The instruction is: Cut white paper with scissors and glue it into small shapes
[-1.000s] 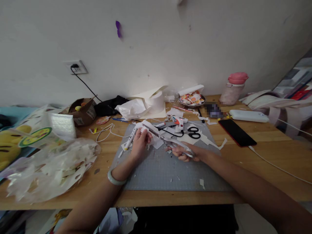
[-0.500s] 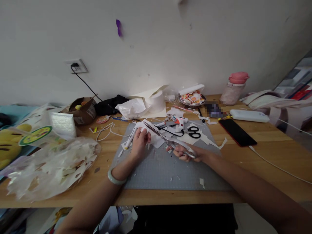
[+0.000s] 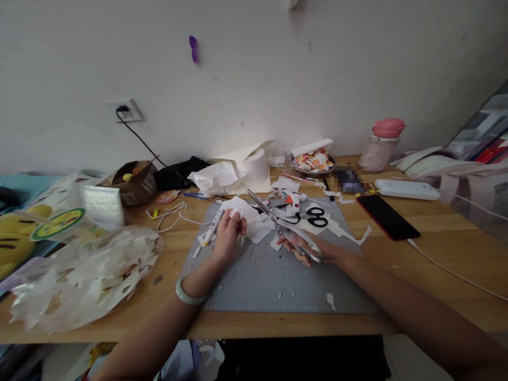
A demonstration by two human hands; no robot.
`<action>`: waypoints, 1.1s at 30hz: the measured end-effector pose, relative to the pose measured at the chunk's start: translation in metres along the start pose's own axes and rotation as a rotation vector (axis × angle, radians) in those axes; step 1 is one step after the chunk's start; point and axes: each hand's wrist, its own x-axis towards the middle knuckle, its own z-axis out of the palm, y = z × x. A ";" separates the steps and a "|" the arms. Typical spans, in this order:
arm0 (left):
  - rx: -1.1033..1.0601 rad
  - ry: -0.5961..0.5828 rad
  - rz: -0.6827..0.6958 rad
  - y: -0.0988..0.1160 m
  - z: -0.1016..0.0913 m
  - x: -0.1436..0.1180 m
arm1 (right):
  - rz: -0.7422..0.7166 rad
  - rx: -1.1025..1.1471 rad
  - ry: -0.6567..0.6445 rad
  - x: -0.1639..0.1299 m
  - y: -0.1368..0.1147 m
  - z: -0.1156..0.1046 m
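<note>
My left hand (image 3: 229, 237) is closed, pinching a small white piece of paper (image 3: 242, 207) between thumb and fingers. My right hand (image 3: 298, 250) grips the handles of large silver scissors (image 3: 270, 214), whose blades point up and left, to the right of the paper and apart from it. Both hands are above a grey cutting mat (image 3: 254, 288) strewn with white scraps. A white pen-shaped tool (image 3: 215, 226) lies just left of my left hand. Beyond my right hand lie black-handled scissors (image 3: 316, 211) and a white-and-orange glue gun (image 3: 297, 197).
A crumpled plastic bag (image 3: 83, 275) covers the left of the wooden table. At the back stand a cardboard box (image 3: 137, 185), a white roll (image 3: 256, 168) and a bowl of wrapped pieces (image 3: 313, 161). A phone (image 3: 387, 216), white power bank (image 3: 407, 189) and pink-lidded bottle (image 3: 381, 151) are right.
The scissors have drawn back from the paper, moving slightly right and down with my right hand. My left hand stays nearly in place, still pinching the paper.
</note>
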 end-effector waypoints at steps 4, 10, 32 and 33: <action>0.016 -0.008 0.015 0.000 -0.001 0.000 | -0.018 -0.083 -0.111 -0.007 -0.009 0.000; -0.009 -0.024 0.002 -0.001 -0.002 -0.002 | -0.062 0.104 -0.244 -0.005 -0.008 0.001; 0.050 0.011 -0.080 0.000 0.001 0.000 | 0.118 0.626 -0.420 0.002 0.011 -0.005; 0.051 0.011 -0.085 0.000 0.001 0.000 | 0.121 0.616 -0.417 0.002 0.010 -0.004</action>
